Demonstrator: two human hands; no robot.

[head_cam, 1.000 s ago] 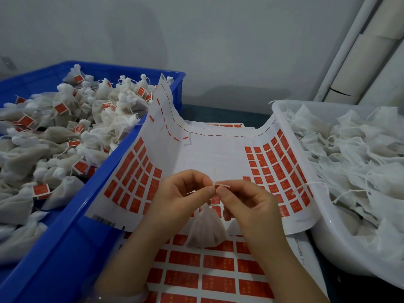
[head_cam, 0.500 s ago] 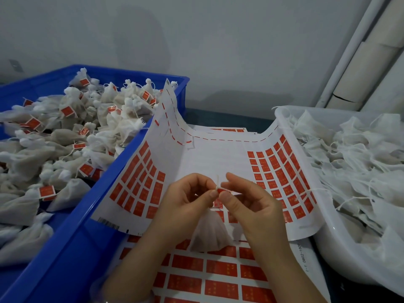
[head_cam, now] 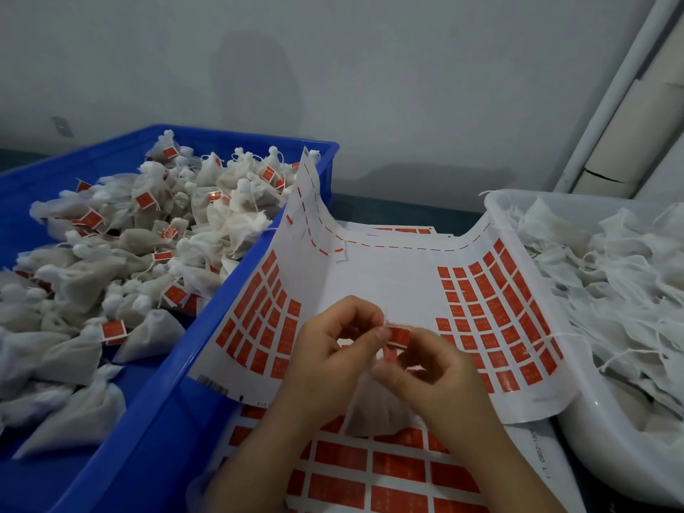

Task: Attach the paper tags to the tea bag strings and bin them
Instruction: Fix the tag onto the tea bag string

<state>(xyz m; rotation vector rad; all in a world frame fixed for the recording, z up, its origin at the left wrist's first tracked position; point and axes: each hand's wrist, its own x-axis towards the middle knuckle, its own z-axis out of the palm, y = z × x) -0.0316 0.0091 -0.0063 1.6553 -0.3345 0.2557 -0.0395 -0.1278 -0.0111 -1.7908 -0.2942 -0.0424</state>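
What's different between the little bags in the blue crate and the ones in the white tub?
The blue crate bags carry red tags; the white tub bags show none. The crate's look beige and plump, the tub's whiter and flatter. Both are fabric pouches.

Left hand, right hand pinch red tag; tea bag hangs below.

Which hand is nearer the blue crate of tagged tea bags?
Left. The left hand is just right of the blue crate; the right hand lies beyond it.
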